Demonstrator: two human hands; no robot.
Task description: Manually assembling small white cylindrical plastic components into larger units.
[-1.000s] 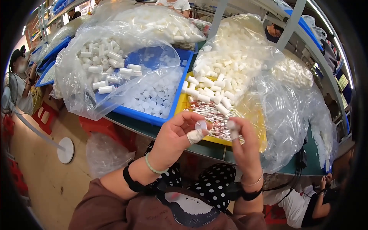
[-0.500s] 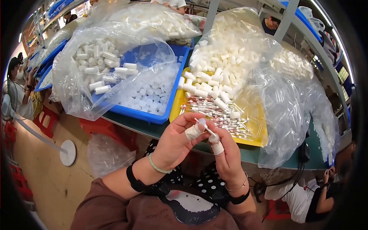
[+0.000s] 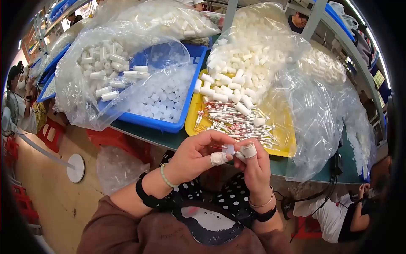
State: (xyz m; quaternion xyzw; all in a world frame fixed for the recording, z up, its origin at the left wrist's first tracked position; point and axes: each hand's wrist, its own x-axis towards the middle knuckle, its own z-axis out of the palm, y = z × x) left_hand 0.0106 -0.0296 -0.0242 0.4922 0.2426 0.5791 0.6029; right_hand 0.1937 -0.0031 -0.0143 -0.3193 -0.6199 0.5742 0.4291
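My left hand [image 3: 195, 155] and my right hand [image 3: 256, 166] meet just in front of the yellow tray, both with taped fingers. Between my left thumb and fingers is a small translucent white cap [image 3: 229, 149]. A slim white stick [image 3: 238, 155] runs from the cap into my right fingertips, which pinch it; its far end is partly hidden. Behind my hands, the yellow tray [image 3: 286, 143] holds a heap of thin white sticks with red parts [image 3: 237, 122]. White foam-like cylinders [image 3: 220, 97] lie behind the sticks and spill from a see-through bag [image 3: 253, 38].
To the left, a blue tray [image 3: 169, 127] holds loose translucent caps [image 3: 163, 103] beneath a plastic bag of white cylinders [image 3: 111, 59]. A crumpled plastic bag [image 3: 315, 131] covers the yellow tray's right side. Red stools [image 3: 112, 139] and a fan [image 3: 76, 168] stand at left. Other people sit nearby.
Both hands have come slightly lower, away from the tray. My right thumb now presses up beside the cap, and the stick lies closer to level between my hands.
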